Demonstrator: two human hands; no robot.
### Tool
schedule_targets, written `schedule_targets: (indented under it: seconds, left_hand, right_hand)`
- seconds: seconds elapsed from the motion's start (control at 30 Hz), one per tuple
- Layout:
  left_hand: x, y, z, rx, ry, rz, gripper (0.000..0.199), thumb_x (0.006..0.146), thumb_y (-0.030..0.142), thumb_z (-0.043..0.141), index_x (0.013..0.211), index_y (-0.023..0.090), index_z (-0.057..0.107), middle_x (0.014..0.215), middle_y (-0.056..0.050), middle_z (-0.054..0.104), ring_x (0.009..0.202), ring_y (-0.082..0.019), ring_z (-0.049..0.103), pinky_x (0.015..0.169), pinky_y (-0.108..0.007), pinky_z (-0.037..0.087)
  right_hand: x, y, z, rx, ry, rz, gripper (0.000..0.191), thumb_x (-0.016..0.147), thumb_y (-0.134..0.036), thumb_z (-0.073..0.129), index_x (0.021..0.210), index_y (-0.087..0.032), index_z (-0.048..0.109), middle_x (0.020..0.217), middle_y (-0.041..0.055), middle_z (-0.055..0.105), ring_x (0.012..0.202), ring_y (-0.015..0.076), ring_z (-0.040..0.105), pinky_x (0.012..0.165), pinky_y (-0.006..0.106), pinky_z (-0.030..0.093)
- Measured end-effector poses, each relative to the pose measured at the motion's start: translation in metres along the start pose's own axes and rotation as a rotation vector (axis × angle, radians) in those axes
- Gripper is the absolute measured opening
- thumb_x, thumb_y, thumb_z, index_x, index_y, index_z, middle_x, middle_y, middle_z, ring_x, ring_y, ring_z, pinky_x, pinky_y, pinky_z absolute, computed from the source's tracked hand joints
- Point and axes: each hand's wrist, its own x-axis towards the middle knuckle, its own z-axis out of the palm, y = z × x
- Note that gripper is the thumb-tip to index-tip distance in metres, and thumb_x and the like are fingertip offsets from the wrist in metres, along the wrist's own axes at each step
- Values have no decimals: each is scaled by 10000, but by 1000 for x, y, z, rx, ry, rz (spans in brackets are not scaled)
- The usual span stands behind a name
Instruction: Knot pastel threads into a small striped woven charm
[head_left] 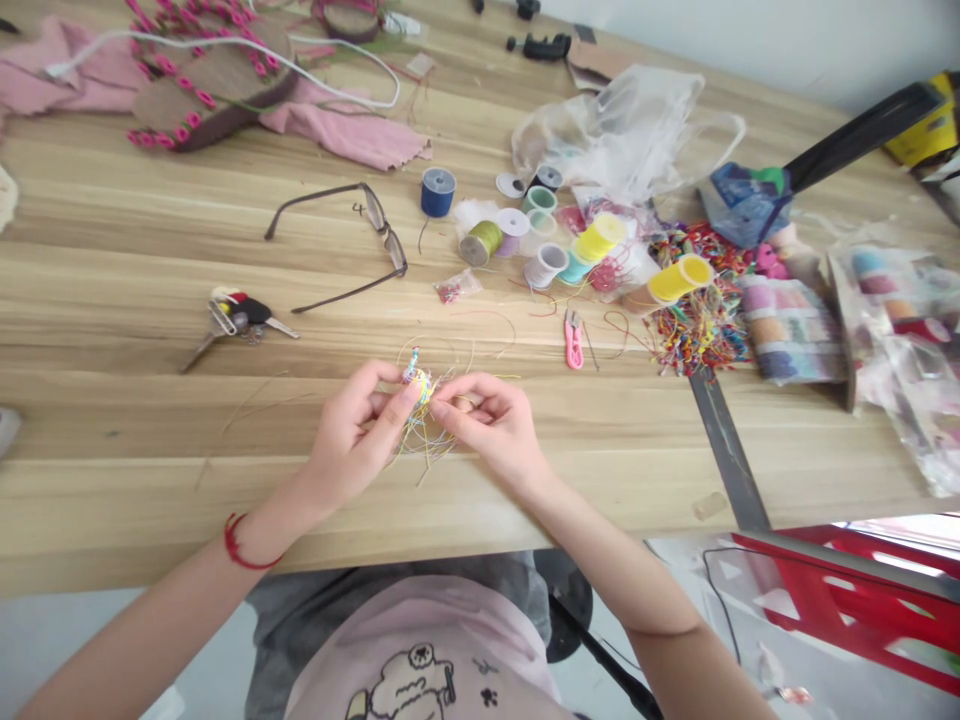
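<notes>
Working over a wooden table (150, 500), facing a translucent plastic bag (615, 130) at the far right and, nearer on that side, a heap of coloured thread ends (697, 340). Having dark-framed eyeglasses (386, 232) lying at the far left, temples spread. Using both bare hands by the table's near side: curling the left hand (356, 425) into a narrow pinch of thumb and fingers, and closing the right hand (491, 420) into an equally narrow pinch just to the right. Having pink thread snips (574, 342) lying farther right, well apart from both hands. Gripping a small multicoloured knotted-thread piece (422, 386) in the left fingertips, touching thumb and fingers alike, and holding the right fingertips just beside the piece's right edge. Pinching there, apparently, some of the fine loose strands (424, 440) trailing toward the near side; being unable to tell which. Probably knotting or wrapping strands onto the piece, judging by this grip. Likely calling next for steadying the piece in the left hand while drawing the right-hand strand snug.
</notes>
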Motion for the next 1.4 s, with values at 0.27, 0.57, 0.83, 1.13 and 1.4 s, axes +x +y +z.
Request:
schedule_targets:
  seconds: [0.27,0.57,0.83,1.13,1.4]
  left_hand:
    - [0,0,-1,-2,-3,0,183,913,382,588,854,222,521,411,119,437,264,-42,337,259,-135,255]
    - [0,-3,0,32,70,-14,171,910,368,593,859,221,522,392,122,424,270,-52,345,276,-145,274]
    - [0,-4,-1,30,52,5,167,917,372,582,880,221,522,384,123,421,261,-55,347,270,-140,272]
    - [4,5,-2,-86,2,-78,244,897,430,598,811,215,523,361,117,424,258,-44,313,266,-128,247]
    - [3,4,-4,-123,13,-144,228,894,417,609,822,212,539,345,115,427,261,-48,315,290,-138,241]
  right_hand:
    - [-1,1,-1,-44,8,-11,142,734,-323,732,742,-199,664,522,-80,403,425,45,260,403,223,194]
    - [-7,8,-2,-439,80,-436,42,870,-262,636,866,-229,662,529,-83,341,475,80,317,494,247,293]
    - [-12,9,1,-469,0,-462,58,886,-228,602,908,-217,655,547,-69,470,460,75,394,470,227,349]
    - [-7,7,-4,-460,183,-586,56,869,-175,628,899,-222,636,612,-59,538,488,68,411,477,206,378]
    - [-6,4,-3,-442,133,-574,71,850,-150,636,892,-207,626,609,-66,518,475,59,390,465,198,373]
